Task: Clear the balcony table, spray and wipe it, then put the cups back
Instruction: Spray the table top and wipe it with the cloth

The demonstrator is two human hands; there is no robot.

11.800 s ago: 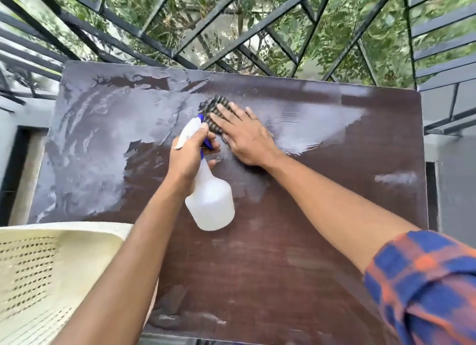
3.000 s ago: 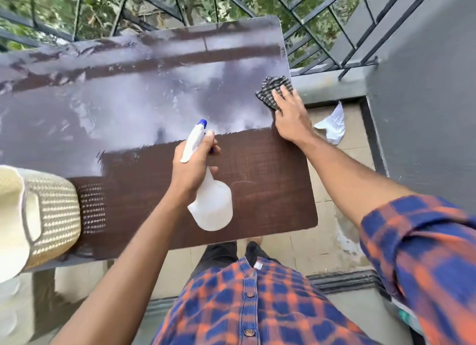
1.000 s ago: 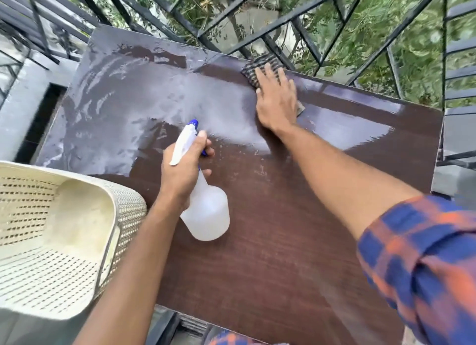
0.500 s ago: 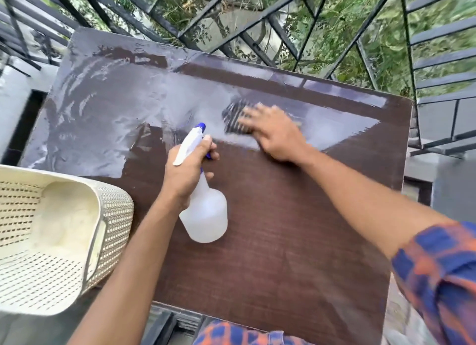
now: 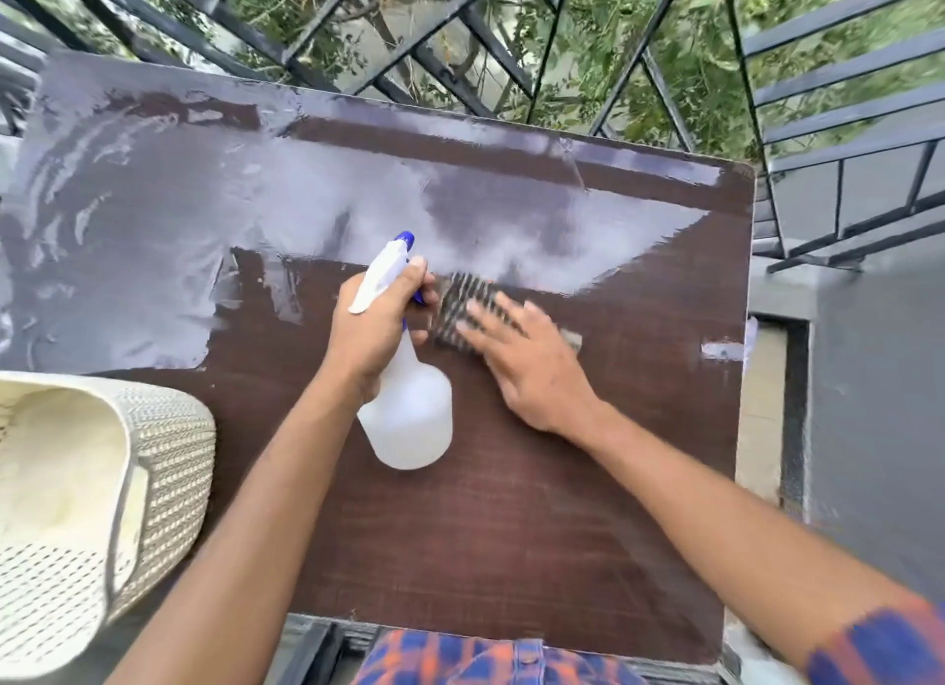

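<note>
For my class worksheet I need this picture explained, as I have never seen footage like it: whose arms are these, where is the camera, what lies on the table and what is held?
There is no machine here. A person works with bare hands, and one wide-angle camera worn on their head looks forward and down, so both arms enter from the bottom edge. The left hand grips a white spray bottle with a blue nozzle. The right hand lies flat, fingers straight, pressing a checked cloth onto the dark brown table. The far part of the tabletop shines wet. No cups stand on it. A cream woven basket shows at the left, and a black metal railing stands behind the table.
</note>
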